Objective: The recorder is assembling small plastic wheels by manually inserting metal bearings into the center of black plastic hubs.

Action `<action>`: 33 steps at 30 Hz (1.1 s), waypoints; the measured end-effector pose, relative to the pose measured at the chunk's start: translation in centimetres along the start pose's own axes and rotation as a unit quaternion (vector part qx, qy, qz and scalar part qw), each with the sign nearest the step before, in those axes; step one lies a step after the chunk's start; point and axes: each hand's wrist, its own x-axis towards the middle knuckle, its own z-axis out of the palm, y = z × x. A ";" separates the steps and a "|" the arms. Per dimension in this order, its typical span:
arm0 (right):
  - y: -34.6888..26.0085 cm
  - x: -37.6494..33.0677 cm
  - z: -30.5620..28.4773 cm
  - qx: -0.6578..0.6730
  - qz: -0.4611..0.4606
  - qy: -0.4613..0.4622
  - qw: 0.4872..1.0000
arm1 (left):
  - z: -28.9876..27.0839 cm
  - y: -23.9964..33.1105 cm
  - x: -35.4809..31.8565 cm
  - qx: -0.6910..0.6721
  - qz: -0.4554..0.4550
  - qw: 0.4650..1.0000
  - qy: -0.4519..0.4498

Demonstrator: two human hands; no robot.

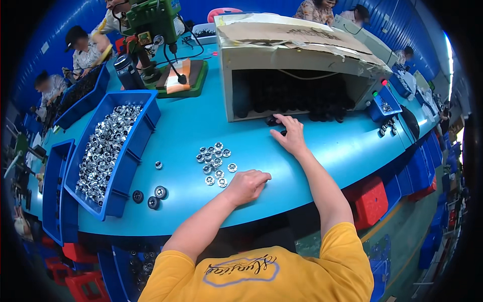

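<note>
My right hand (292,135) is at the open front of a cardboard box (227,95), its thumb and fingers curled around a small black tire (283,133). Another black piece (272,121) lies at its fingertips. Inside the box is a dark heap of black tires (322,100), some spilling over its front edge. My left hand (247,186) rests closed on the blue table; whatever its fingers may hold is hidden. Just beyond and to the left of it lies a loose group of shiny chrome wheel hubs (217,162).
A blue bin (133,161) full of chrome hubs stands at the left, with black-tired wheels (161,192) beside it. Behind it are a green press (151,45) and a dark bottle (128,73). A small blue bin (385,110) sits at the right. Several people work farther back.
</note>
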 end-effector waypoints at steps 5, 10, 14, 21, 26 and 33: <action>0.6 -0.1 0.5 -0.033 -0.015 0.065 0.997 | 0.1 0.1 0.2 -0.009 0.004 1.000 0.002; -1.3 1.3 0.9 -0.094 0.016 0.062 0.994 | -0.3 0.1 0.1 -0.006 -0.010 1.000 -0.014; -1.9 2.3 1.7 -0.134 -0.015 0.072 0.988 | -0.5 0.1 0.2 -0.002 -0.006 1.000 -0.010; -4.2 3.0 2.5 0.126 -0.007 0.103 0.987 | -1.5 -0.4 0.4 -0.074 -0.084 0.986 0.124; -10.6 1.2 1.3 0.335 0.029 0.064 0.940 | -4.0 -0.6 0.5 -0.142 -0.193 0.940 0.241; -13.4 -0.8 2.3 0.463 0.048 -0.015 0.885 | -4.9 -2.3 0.8 -0.169 -0.165 0.926 0.293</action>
